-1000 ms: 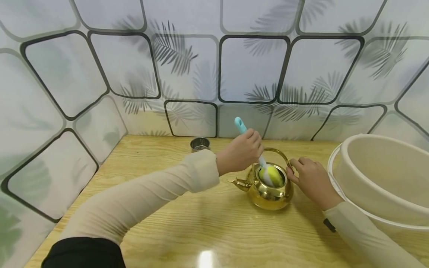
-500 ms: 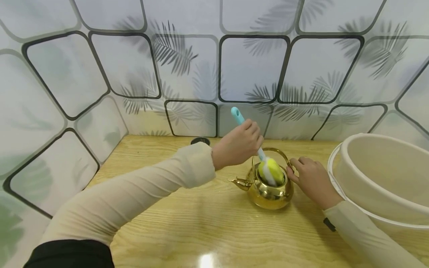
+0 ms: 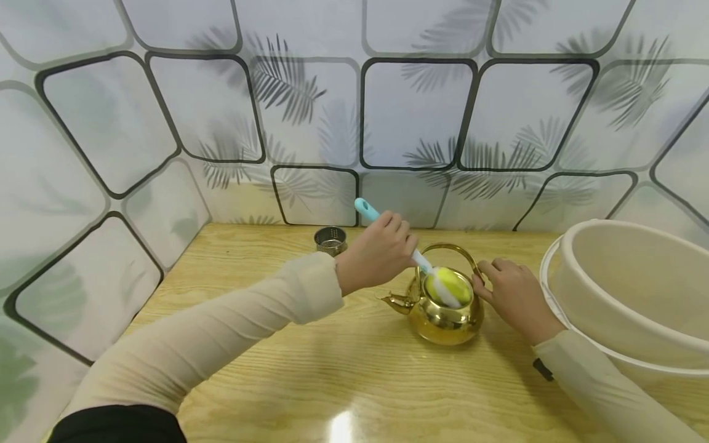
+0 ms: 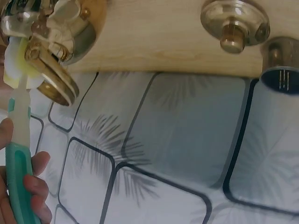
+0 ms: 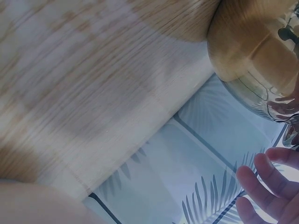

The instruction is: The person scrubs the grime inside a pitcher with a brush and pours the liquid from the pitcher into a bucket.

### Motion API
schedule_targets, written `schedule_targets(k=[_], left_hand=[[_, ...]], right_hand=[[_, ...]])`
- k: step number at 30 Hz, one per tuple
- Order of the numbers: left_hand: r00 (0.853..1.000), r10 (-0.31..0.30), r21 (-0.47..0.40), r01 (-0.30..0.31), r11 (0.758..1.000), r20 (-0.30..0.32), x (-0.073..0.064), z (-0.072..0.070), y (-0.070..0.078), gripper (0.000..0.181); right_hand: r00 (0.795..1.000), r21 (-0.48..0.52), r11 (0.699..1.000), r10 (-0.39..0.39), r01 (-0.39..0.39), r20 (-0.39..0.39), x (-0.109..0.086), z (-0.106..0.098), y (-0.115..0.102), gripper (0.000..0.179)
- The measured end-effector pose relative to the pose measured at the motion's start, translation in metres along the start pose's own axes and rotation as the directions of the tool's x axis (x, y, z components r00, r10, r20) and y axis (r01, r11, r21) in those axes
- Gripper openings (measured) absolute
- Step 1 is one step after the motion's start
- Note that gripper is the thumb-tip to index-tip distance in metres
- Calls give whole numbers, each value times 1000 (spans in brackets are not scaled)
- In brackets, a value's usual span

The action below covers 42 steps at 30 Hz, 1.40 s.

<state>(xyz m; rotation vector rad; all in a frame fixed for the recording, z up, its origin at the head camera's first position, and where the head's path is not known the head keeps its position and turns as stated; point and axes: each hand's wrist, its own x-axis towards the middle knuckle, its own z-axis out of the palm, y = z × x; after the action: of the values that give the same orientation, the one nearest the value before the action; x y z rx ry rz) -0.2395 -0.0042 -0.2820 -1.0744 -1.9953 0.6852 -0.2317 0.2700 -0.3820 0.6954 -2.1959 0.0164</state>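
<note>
In the head view, my left hand (image 3: 379, 253) grips a sponge brush by its blue-and-white handle (image 3: 370, 210). The yellow and white sponge head (image 3: 450, 287) sits in the mouth of a gold teapot (image 3: 445, 325). The teapot stands upright, its spout toward the left. At the base of its raised handle, my right hand (image 3: 512, 298) holds on with thumb and forefinger. The left wrist view shows curled fingers (image 4: 35, 186) round the brush handle (image 4: 19, 182). Only part of the teapot (image 5: 257, 51) and some fingers appear in the right wrist view.
A perforated metal strainer (image 3: 330, 240) stands near the wall behind my left hand. Beside it lies a gold lid (image 4: 236, 23), hidden in the head view. A large cream basin (image 3: 620, 307) stands at the right, close to my right forearm. The patterned wall (image 3: 415, 111) borders the wooden table (image 3: 310, 381).
My left hand first rose slightly with the brush, then moved left and down, so the brush handle leans further left. The sponge head turned within the teapot's mouth. My right hand stayed at the handle.
</note>
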Motion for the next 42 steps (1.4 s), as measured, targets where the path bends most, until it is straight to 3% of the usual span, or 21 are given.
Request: schedule_targets(k=[9,29,34,42], left_hand=[[990,-129,-81,124,989,-61,-16,16,13,42],[940,-294,-194,260,946,-172,-35,38,34,43],[935,-306,-211,267,940,-180,-36,39,35,43],[950,-258,-192,224,956,-177,-33,33,27,41]], right_hand=[[1000,-10,1000,3,-3,10,0,1,1,19],[1000,-13,1000,-10,11,8,-1,0,1,19],[1000,-12,1000,-10,10,8,-1,0,1,18],[1000,-9,1000,-10,10,5,-1,0,1,19]])
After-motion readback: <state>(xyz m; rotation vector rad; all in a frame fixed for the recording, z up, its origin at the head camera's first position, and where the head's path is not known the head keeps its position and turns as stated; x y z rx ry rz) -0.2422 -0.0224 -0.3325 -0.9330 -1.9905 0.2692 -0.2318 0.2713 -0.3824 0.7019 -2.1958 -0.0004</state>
